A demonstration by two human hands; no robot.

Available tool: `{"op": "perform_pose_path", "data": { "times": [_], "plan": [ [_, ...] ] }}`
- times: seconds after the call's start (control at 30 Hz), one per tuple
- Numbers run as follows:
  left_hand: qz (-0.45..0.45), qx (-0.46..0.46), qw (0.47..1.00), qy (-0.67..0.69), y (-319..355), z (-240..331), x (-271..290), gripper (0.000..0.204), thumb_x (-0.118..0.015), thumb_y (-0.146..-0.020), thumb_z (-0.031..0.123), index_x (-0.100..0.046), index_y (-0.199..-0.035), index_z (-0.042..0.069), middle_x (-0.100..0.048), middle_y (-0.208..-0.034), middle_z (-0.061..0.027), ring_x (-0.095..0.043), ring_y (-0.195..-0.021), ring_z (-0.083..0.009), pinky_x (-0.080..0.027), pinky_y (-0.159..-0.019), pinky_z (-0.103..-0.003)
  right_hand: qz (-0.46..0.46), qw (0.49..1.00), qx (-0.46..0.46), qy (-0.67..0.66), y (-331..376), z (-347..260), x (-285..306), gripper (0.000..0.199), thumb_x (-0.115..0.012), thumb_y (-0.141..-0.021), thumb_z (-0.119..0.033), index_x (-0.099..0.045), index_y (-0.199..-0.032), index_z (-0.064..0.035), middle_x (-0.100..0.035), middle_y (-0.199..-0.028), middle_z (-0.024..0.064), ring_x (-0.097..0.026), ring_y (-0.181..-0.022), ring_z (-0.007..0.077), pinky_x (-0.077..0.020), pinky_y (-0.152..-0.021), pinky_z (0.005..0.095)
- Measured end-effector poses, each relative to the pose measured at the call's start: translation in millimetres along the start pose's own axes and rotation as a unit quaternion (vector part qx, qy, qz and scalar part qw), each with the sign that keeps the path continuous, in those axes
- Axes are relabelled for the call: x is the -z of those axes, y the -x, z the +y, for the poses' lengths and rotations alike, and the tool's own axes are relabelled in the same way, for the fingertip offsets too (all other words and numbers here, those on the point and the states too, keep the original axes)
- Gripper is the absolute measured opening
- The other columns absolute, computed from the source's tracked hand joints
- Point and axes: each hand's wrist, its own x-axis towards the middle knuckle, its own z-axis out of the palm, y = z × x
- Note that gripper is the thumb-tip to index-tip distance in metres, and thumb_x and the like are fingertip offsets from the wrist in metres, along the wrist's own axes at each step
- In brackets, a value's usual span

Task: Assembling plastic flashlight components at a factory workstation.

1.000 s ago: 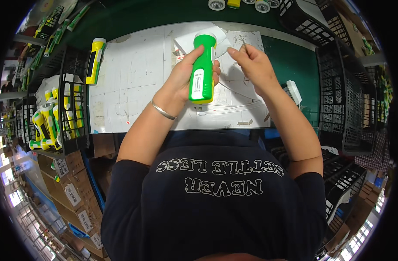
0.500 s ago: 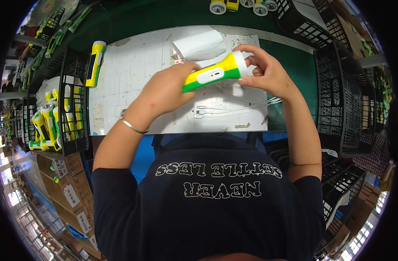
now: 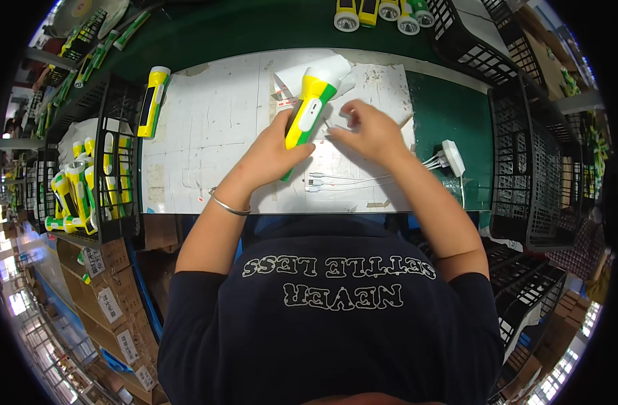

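Observation:
A yellow and green flashlight [image 3: 311, 108] with a white head rim stands tilted over the white work surface, its head pointing away from me. My left hand [image 3: 276, 152] is closed round its handle; a white side panel with a small port faces right. Just right of it, my right hand [image 3: 370, 133] has thumb and fingers drawn together on what looks like a thin white charging cable, its small plug tip near the flashlight's side. Several white cables [image 3: 349, 181] with plugs lie below, leading to a white charger block [image 3: 452, 158] on the right.
Another flashlight [image 3: 154, 101] lies at the far left. A black crate [image 3: 103, 226] full of flashlights stands on the left, another black crate [image 3: 535, 155] on the right. A rolled white sheet [image 3: 292, 75] lies behind the held flashlight. Several flashlights [image 3: 368, 13] stand at the back.
The flashlight has turned from lying sideways to head-away and moved left. My right hand has let go of its head and come down beside it. The charger block has come into sight.

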Motion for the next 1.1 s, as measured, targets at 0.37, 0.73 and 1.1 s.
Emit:
{"op": "perform_pose_path", "data": {
  "times": [0.37,0.73,1.1],
  "plan": [
    [0.069,-0.037,0.997,-0.029,-10.9,4.1,-16.7,0.065,-0.069,-0.073,0.022,-0.038,-0.125,0.0,-0.056,-0.109,-0.0189,-0.056,-0.101,-0.0282,-0.044,-0.088,-0.034,-0.041,0.901,-0.015,-0.431,10.1,2.0,14.7,0.023,-0.06,-0.085,-0.017,-0.056,-0.097,0.0026,-0.06,-0.076,0.003,-0.058,-0.071,0.0065,-0.0461,-0.066,0.0218],
    [0.076,-0.087,0.992,-0.054,-14.5,12.6,-27.2,0.064,-0.068,-0.073,0.02,-0.038,-0.126,0.0,-0.053,-0.113,-0.0192,-0.056,-0.102,-0.0311,-0.044,-0.088,-0.035,-0.023,0.913,-0.039,-0.405,13.0,2.2,23.9,0.023,-0.06,-0.084,-0.024,-0.067,-0.086,-0.0022,-0.054,-0.064,-0.003,-0.045,-0.058,0.0046,-0.0365,-0.053,0.0208],
    [0.193,-0.17,0.943,-0.21,-3.9,15.7,-35.0,0.065,-0.068,-0.07,0.013,-0.039,-0.128,0.007,-0.053,-0.101,-0.015,-0.057,-0.09,-0.0318,-0.049,-0.073,-0.037,-0.092,0.915,-0.082,-0.385,18.6,-0.1,30.6,0.022,-0.062,-0.084,-0.024,-0.067,-0.088,-0.003,-0.051,-0.067,-0.0058,-0.04,-0.061,0.0032,-0.0326,-0.056,0.018]
  ]
}}
